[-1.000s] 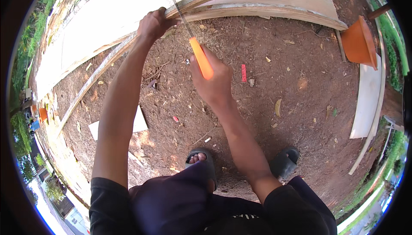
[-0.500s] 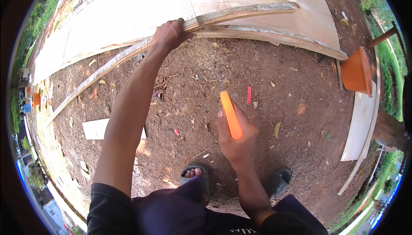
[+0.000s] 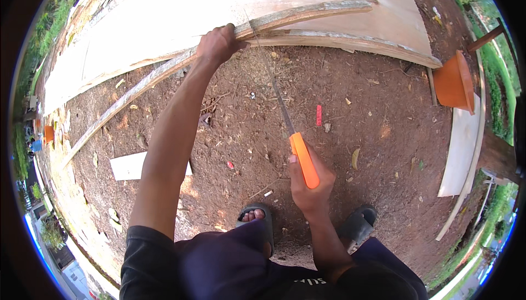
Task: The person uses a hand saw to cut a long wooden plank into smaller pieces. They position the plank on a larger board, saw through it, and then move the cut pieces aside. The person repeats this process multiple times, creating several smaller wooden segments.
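My left hand (image 3: pixel 218 46) is closed round a long, narrow strip of wood (image 3: pixel 307 14) with rough bark-like edges. The strip slants across a wide pale board (image 3: pixel 181 9), its left end reaching down to the ground. In my right hand (image 3: pixel 314 190) is a handsaw (image 3: pixel 282 105) with an orange handle, my fingers wrapped round the grip. Its thin blade runs up and away from me and crosses the strip just right of my left hand. The blade's far tip fades against the bright board.
Brown soil with dry leaves and chips lies between me and the board. A white offcut (image 3: pixel 129 167) rests at left, a red piece (image 3: pixel 319 115) near the saw. At right stand an orange pot (image 3: pixel 456 84) and a pale plank (image 3: pixel 459 152). My sandals (image 3: pixel 359 224) are below.
My right hand has drawn the saw back toward me and slightly right, so more of the blade shows. My left hand keeps its hold on the wood strip. The view has shifted slightly.
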`<state>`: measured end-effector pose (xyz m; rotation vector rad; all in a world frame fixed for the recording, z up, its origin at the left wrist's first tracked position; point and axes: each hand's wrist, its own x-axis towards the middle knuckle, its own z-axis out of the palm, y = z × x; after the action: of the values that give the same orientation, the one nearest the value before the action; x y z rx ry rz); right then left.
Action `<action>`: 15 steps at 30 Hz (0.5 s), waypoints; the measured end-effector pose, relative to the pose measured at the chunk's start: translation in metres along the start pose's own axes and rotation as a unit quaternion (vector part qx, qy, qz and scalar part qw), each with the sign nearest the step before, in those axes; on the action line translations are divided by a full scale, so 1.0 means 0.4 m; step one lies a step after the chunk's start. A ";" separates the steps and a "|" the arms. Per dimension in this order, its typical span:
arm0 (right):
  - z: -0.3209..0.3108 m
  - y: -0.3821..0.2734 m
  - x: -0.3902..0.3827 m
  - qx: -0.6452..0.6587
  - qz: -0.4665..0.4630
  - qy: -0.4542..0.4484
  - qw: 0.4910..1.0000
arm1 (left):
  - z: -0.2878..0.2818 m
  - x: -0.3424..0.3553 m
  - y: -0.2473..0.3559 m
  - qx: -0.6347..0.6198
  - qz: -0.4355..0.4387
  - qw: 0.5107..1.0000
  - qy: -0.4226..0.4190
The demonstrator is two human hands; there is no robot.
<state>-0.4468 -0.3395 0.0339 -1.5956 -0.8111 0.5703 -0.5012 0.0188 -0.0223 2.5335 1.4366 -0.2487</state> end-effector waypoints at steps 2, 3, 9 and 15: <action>0.040 0.001 0.078 -0.020 -0.019 0.005 1.000 | -0.017 -0.009 0.025 0.011 0.019 0.999 0.030; 0.098 0.013 0.173 -0.038 -0.004 0.003 0.999 | -0.004 -0.005 0.031 0.004 0.018 0.999 0.026; 0.151 -0.006 0.319 -0.055 0.018 -0.049 0.997 | 0.040 -0.022 0.009 0.008 0.028 0.999 0.032; 0.031 -0.027 0.082 -0.012 0.022 -0.003 1.000 | -0.007 -0.007 0.027 -0.006 -0.016 0.999 -0.028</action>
<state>-0.4371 -0.3057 0.0446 -1.6380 -0.7908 0.5994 -0.4933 0.0120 -0.0177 2.4744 1.4538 -0.3130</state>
